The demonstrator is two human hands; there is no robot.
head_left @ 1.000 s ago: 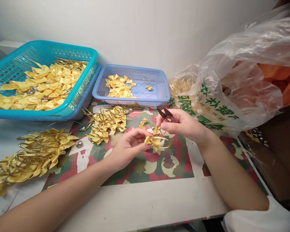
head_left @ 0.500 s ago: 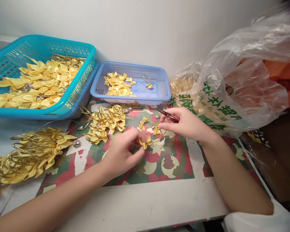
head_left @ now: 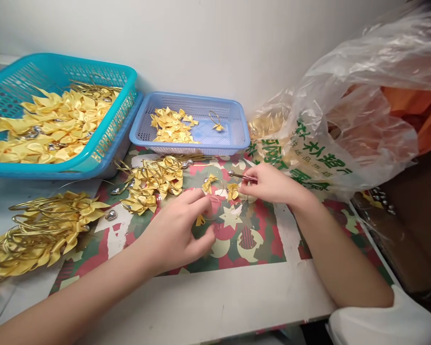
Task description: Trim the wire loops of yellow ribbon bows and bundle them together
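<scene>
My left hand [head_left: 181, 227] is over the patterned paper, thumb and index finger apart. A small yellow ribbon bow [head_left: 200, 220] shows in the gap between them, partly hidden by the fingers, and does not look gripped. In my right hand [head_left: 269, 182] is a pair of dark tweezers [head_left: 247, 178], pointing left. A silver bell [head_left: 231, 173] is at their tips; whether they pinch it I cannot tell. Just below the tweezers lies a bow [head_left: 232, 191], and left of it another bow [head_left: 210, 183] with a gold wire ring.
A heap of bows on gold rings [head_left: 154, 182] lies beyond my left hand, another pile [head_left: 39, 230] at left. A teal basket [head_left: 111, 115] and a blue basket [head_left: 187, 144] stand behind. A loose bell [head_left: 111, 215] sits at left, a plastic bag [head_left: 319, 139] at right.
My left thumb and index finger have parted from the bow they pinched. The tweezers in my right hand have swung level, their tips now at the bell. The whole view has shifted slightly.
</scene>
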